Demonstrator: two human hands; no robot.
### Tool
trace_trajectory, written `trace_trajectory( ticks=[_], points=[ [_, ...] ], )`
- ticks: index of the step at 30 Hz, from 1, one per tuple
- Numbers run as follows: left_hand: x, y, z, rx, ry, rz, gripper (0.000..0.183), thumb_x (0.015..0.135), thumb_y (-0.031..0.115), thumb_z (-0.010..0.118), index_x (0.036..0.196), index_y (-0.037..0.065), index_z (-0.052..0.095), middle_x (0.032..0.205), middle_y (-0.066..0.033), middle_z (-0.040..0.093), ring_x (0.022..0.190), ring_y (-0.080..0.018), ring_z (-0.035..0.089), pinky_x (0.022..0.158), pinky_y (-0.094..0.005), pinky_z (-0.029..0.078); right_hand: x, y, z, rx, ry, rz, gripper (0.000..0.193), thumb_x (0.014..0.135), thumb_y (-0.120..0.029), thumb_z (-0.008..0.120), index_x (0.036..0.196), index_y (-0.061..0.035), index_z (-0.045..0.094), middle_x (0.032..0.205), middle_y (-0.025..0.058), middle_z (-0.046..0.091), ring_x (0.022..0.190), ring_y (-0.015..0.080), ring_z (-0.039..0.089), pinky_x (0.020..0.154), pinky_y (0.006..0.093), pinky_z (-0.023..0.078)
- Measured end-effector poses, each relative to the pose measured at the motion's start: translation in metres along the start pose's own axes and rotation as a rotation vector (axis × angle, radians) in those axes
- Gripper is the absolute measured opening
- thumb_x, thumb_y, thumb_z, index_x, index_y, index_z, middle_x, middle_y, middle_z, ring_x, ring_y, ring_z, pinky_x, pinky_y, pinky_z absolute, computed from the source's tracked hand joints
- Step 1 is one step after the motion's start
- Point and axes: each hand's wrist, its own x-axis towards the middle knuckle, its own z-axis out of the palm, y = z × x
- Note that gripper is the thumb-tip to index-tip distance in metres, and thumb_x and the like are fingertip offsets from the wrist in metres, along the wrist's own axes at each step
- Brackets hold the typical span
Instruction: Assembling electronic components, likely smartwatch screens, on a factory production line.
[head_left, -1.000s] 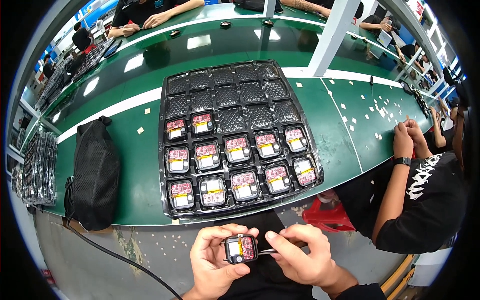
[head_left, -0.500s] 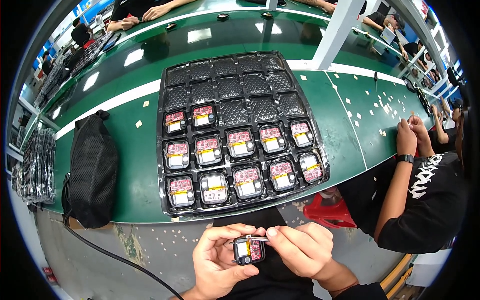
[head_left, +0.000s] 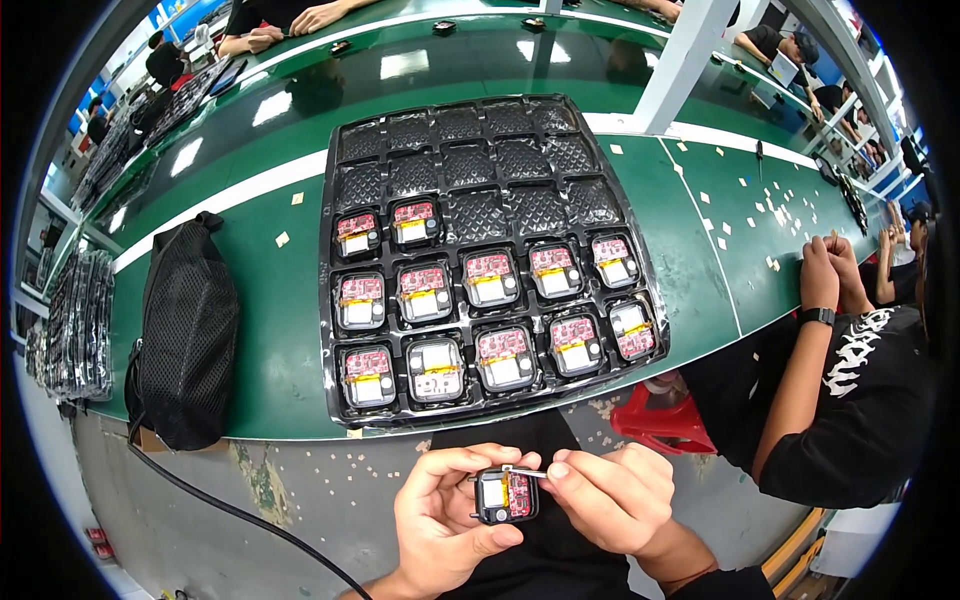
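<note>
My left hand (head_left: 445, 515) is closed round a small square black watch case (head_left: 505, 496), held over my lap with its inside facing up. A red circuit board, a silvery block and a yellow strip show in it. Between the thumb and fingers of my right hand (head_left: 615, 495) are metal tweezers (head_left: 530, 472), their tip touching the upper edge of the case. In front of me, a black plastic tray (head_left: 480, 413) holds several similar open watch cases (head_left: 490, 278) in its nearer rows. The far pockets of the tray hold none.
A black mesh bag (head_left: 185, 340) lies left of the tray on the green table (head_left: 285, 350), near stacked trays (head_left: 75, 330). A black cable (head_left: 255, 530) runs below. At right, a co-worker's arm (head_left: 800, 390) rests over a red stool (head_left: 660, 420). Small pale squares dot the table there.
Both hands and the watch case sit slightly further right in the picture, as does the tray. The tweezers stay at the case's upper edge.
</note>
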Motion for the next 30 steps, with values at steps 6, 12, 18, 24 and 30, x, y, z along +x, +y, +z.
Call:
trace_trajectory(
  ticks=[6, 12, 18, 24, 30],
  points=[
    [-0.001, -0.001, 0.000, -0.006, -0.009, -0.006, 0.067, 0.078, 0.015, 0.092, 0.130, 0.001, 0.052, 0.132, -0.0195, 0.061, 0.124, -0.0341, 0.064, 0.105, -0.0428, 0.053, 0.002, 0.001, -0.004, -0.008, -0.037, -0.035, 0.023, 0.078, -0.007, 0.081, 0.100, -0.0045, 0.078, 0.090, 0.0063, 0.076, 0.056, 0.0087, 0.058, 0.045, 0.0229, 0.037],
    [-0.002, -0.001, 0.000, -0.014, -0.007, 0.001, 0.066, 0.079, 0.015, 0.091, 0.131, 0.001, 0.052, 0.133, -0.0199, 0.061, 0.124, -0.0336, 0.064, 0.106, -0.0424, 0.053, 0.002, 0.000, -0.003, 0.065, -0.026, 0.021, 0.024, 0.075, -0.007, 0.084, 0.099, -0.0044, 0.078, 0.090, 0.0057, 0.076, 0.058, 0.0103, 0.060, 0.046, 0.0235, 0.040],
    [-0.007, -0.007, -0.016, 0.006, -0.069, 0.009, 0.061, 0.081, 0.001, 0.087, 0.131, 0.000, 0.052, 0.134, -0.0231, 0.060, 0.124, -0.0328, 0.064, 0.106, -0.0419, 0.055, -0.001, 0.000, 0.004, 0.445, 0.007, 0.288, 0.025, 0.074, -0.009, 0.089, 0.095, -0.0040, 0.077, 0.084, 0.0069, 0.075, 0.054, 0.0160, 0.060, 0.045, 0.0279, 0.040],
    [-0.001, -0.006, -0.010, 0.033, -0.058, 0.044, 0.064, 0.080, 0.006, 0.088, 0.132, -0.001, 0.051, 0.136, -0.0223, 0.059, 0.126, -0.0339, 0.063, 0.107, -0.0426, 0.054, 0.005, -0.003, -0.003, 0.174, -0.040, 0.158, 0.025, 0.074, -0.010, 0.089, 0.095, -0.0047, 0.076, 0.085, 0.0061, 0.075, 0.057, 0.0163, 0.062, 0.048, 0.0276, 0.041],
    [-0.003, -0.007, -0.016, 0.063, -0.096, 0.070, 0.061, 0.081, -0.004, 0.085, 0.131, -0.001, 0.050, 0.137, -0.0242, 0.058, 0.129, -0.0346, 0.061, 0.108, -0.0431, 0.054, 0.001, -0.004, 0.000, 0.055, -0.046, 0.082, 0.026, 0.075, -0.009, 0.088, 0.098, -0.0047, 0.075, 0.086, 0.0049, 0.074, 0.057, 0.0158, 0.061, 0.049, 0.0273, 0.041]
  ],
)
